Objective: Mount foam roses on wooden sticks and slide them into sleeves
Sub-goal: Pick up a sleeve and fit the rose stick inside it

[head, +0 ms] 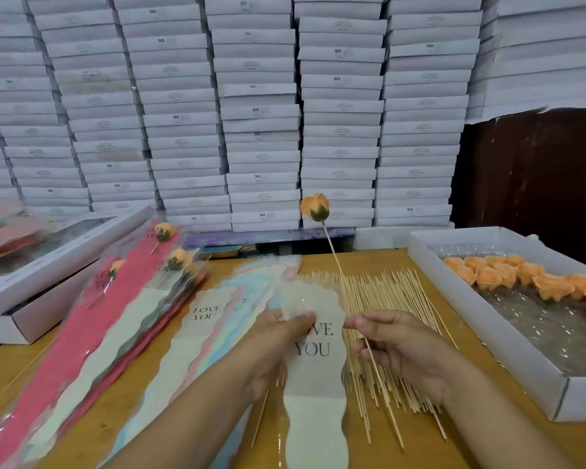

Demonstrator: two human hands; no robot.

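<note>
I am pinching the wooden stick (369, 350) low on its shaft in my right hand (396, 346), thumb and curled fingers closed on it, and the stick is slanting up and away from me with the foam rose (314, 207) riding on its far tip. My left hand (278, 336) is pinching the top edge of the sleeve (313, 377), which is lying on the surface just left of the stick, its long axis running toward me. The sleeve's mouth is sitting beside my right hand, so I judge the stick's bare lower end must go in there. The rose is orange with a green base; the sleeve is pale, printed "LOVE YOU".
</note>
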